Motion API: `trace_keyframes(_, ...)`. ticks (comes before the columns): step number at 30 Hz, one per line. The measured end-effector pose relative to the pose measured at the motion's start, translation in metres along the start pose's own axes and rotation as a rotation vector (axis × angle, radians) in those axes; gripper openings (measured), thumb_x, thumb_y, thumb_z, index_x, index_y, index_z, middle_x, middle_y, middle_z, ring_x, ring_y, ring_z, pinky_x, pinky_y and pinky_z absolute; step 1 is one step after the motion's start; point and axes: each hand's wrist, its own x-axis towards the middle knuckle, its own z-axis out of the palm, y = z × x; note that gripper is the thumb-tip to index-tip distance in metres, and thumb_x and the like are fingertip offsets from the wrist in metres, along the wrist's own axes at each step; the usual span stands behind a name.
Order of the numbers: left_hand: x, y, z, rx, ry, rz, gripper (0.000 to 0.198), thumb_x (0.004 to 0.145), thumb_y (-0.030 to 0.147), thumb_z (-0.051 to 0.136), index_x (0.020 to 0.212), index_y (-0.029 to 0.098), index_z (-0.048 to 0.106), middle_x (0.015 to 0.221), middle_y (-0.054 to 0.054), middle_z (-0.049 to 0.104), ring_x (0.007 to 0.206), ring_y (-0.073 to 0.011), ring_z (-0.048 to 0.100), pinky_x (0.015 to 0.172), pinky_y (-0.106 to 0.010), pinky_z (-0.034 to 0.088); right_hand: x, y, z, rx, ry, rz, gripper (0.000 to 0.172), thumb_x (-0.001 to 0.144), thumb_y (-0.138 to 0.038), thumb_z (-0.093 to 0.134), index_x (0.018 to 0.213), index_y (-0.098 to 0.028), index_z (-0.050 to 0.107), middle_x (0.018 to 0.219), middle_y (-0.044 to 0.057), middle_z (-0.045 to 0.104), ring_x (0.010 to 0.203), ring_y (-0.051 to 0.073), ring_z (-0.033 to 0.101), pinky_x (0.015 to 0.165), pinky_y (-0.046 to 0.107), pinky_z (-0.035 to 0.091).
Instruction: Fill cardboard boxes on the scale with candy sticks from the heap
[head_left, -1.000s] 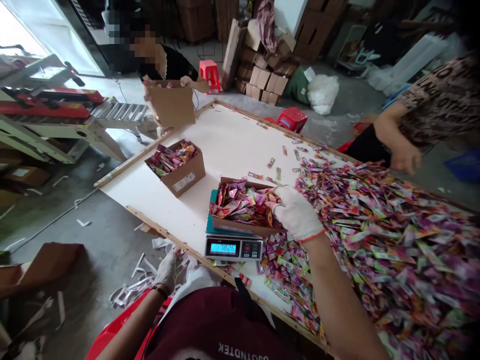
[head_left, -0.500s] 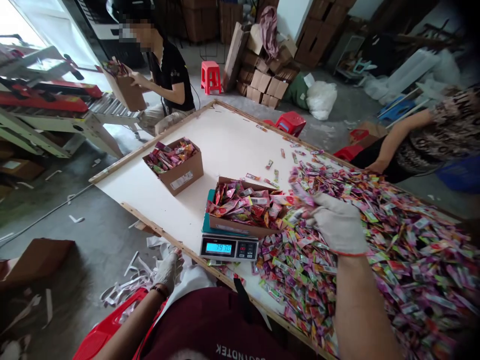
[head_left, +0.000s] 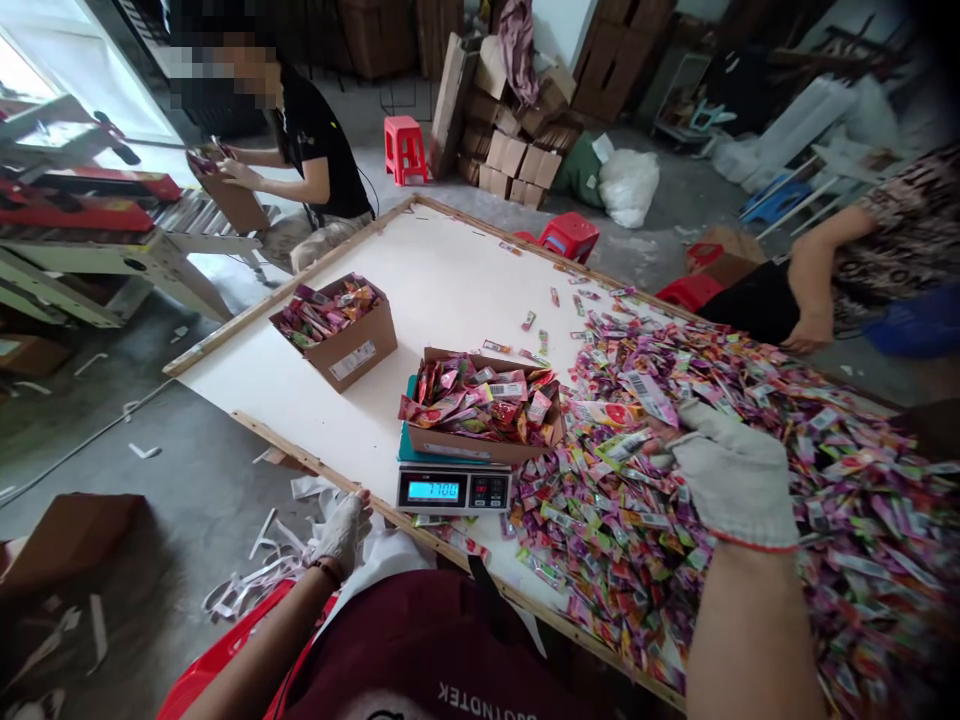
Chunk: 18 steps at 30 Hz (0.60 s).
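My right hand (head_left: 724,470), in a pale glove with bare fingertips, is closed on a few small candy packets (head_left: 651,398) above the heap. Left of it, a cardboard box (head_left: 487,449) full of similar packets sits on a digital scale (head_left: 454,490), whose blue display appears to read 7700. My left hand (head_left: 341,532), gloved too, lies at the table's wooden edge with its fingers extended and nothing held. Farther left on the table stands a second filled box (head_left: 352,350) with a white label.
Loose packets (head_left: 750,480) cover the right side of the white table (head_left: 450,250). One co-worker (head_left: 307,150) handles a box by the roller conveyor (head_left: 187,215); another person's arm (head_left: 817,270) is at the right. Red stools (head_left: 405,150) and paper strips lie around.
My right hand has moved right, away from the box, with packets still in it. The display has dropped from about 7930 to 7700. The person at the right has drawn a hand back from the heap.
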Motion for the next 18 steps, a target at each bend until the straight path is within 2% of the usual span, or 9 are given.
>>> trace_keyframes(4, -0.001, 0.000, 0.003, 0.016, 0.009, -0.009, 0.019, 0.094, 0.034, 0.060, 0.102, 0.019, 0.070, 0.115, -0.008, 0.070, 0.099, -0.0207, 0.066, 0.105, -0.042, 0.046, -0.004, -0.009, 0.025, 0.132, -0.036, -0.024, 0.035, 0.061, -0.032, 0.072, 0.094, -0.021, 0.073, 0.058, 0.001, 0.069, 0.044, 0.017, 0.059, 0.044, 0.029, 0.046)
trace_keyframes(8, 0.000, 0.000, 0.004, 0.027, 0.008, -0.003, 0.020, 0.091, 0.034, 0.062, 0.102, 0.019, 0.070, 0.115, -0.010, 0.070, 0.105, -0.0239, 0.067, 0.103, -0.042, 0.047, -0.008, -0.021, 0.059, 0.169, -0.204, -0.048, 0.034, 0.063, -0.026, 0.069, 0.095, -0.015, 0.074, 0.057, -0.002, 0.067, 0.045, 0.012, 0.057, 0.046, 0.023, 0.046)
trace_keyframes(10, 0.002, 0.001, 0.003, 0.026, 0.005, 0.001, 0.022, 0.090, 0.035, 0.063, 0.102, 0.019, 0.070, 0.115, -0.011, 0.070, 0.105, -0.0243, 0.067, 0.102, -0.042, 0.047, -0.009, -0.025, 0.067, 0.149, -0.230, -0.044, 0.037, 0.064, -0.026, 0.068, 0.098, -0.015, 0.074, 0.057, -0.003, 0.066, 0.045, 0.011, 0.056, 0.045, 0.022, 0.043)
trace_keyframes(13, 0.003, 0.003, -0.002, 0.017, 0.007, 0.000, 0.021, 0.091, 0.036, 0.063, 0.103, 0.020, 0.070, 0.113, -0.008, 0.070, 0.098, -0.0208, 0.067, 0.101, -0.039, 0.048, -0.009, -0.026, 0.060, 0.111, -0.149, -0.061, 0.039, 0.065, -0.026, 0.068, 0.102, -0.015, 0.075, 0.059, -0.002, 0.067, 0.047, 0.012, 0.057, 0.044, 0.022, 0.041)
trace_keyframes(16, 0.003, 0.003, -0.006, 0.012, 0.014, -0.007, 0.018, 0.092, 0.034, 0.061, 0.101, 0.020, 0.069, 0.107, -0.006, 0.069, 0.092, -0.0182, 0.066, 0.100, -0.038, 0.049, -0.007, -0.019, 0.039, 0.094, -0.048, -0.077, 0.038, 0.066, -0.032, 0.072, 0.101, -0.016, 0.074, 0.058, 0.000, 0.066, 0.047, 0.015, 0.058, 0.045, 0.025, 0.044)
trace_keyframes(18, 0.004, 0.001, -0.008, 0.016, 0.016, -0.014, 0.017, 0.092, 0.033, 0.062, 0.101, 0.020, 0.069, 0.107, -0.007, 0.069, 0.093, -0.0188, 0.066, 0.101, -0.038, 0.049, -0.004, -0.008, 0.020, 0.002, 0.004, -0.116, 0.038, 0.071, -0.038, 0.071, 0.104, -0.018, 0.073, 0.060, 0.002, 0.067, 0.048, 0.018, 0.059, 0.046, 0.029, 0.046)
